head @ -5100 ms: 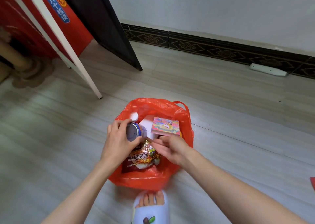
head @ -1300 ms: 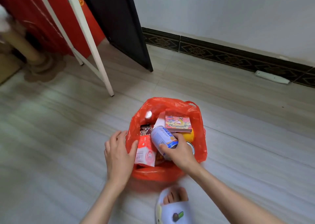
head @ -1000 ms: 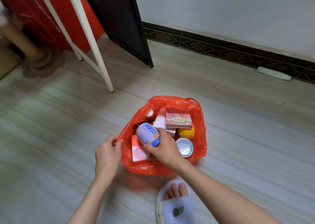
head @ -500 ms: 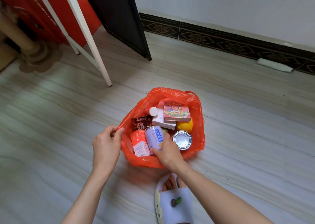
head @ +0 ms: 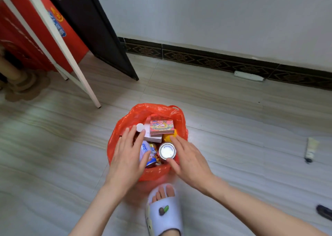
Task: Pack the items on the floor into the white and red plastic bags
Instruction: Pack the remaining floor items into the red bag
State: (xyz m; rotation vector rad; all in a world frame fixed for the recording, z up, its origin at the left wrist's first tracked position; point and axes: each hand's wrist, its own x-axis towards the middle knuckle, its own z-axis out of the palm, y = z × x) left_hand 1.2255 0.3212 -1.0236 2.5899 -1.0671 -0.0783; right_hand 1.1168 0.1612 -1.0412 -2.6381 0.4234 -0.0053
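1. Grey floor (head: pixel 233 128) runs to a white wall; your red bag (head: pixel 125 120) stands open just in front of your slippered foot (head: pixel 164 210).
2. Inside it: a box (head: pixel 161 126), a tin (head: pixel 167 150), a can (head: pixel 146 151) and more.
3. Your left hand (head: pixel 125 156) and right hand (head: pixel 188 156) hover over the contents, fingers straight, gripping nothing.
4. This bag looks nearly full.
5. Left to pack: a tube (head: pixel 310 149) and a dark item (head: pixel 324 214) at your right. No white bag is in view.

Home: tiled floor (head: pixel 233 128), patterned skirting (head: pixel 215 61)
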